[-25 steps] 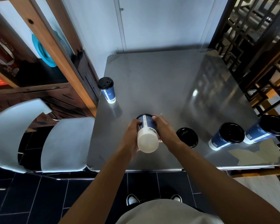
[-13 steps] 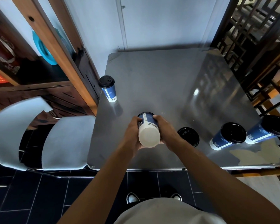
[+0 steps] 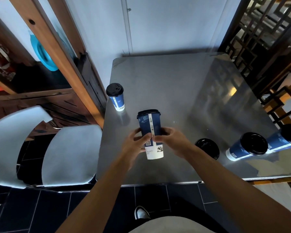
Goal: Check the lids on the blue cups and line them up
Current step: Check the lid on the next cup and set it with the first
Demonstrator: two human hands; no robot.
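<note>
I hold a blue cup (image 3: 149,126) with a white base in both hands above the near middle of the steel table (image 3: 183,91). Its base points toward me and its dark top rim points away. My left hand (image 3: 135,145) grips its left side and my right hand (image 3: 172,142) its right side. A loose black lid (image 3: 207,148) lies flat on the table just right of my right hand. A lidded blue cup (image 3: 116,97) stands upright at the table's left edge. Two more lidded blue cups (image 3: 247,147) (image 3: 286,138) stand at the near right.
A white chair (image 3: 60,153) stands left of the table, with a wooden shelf frame (image 3: 64,52) behind it. A dark lattice screen (image 3: 265,47) runs along the right side. A white wall closes the far edge. Dark tiled floor lies below.
The cup in my hands has swung from base-on toward me to showing its whole side, with the top end lifted away. Both hands have slid down toward its base.
</note>
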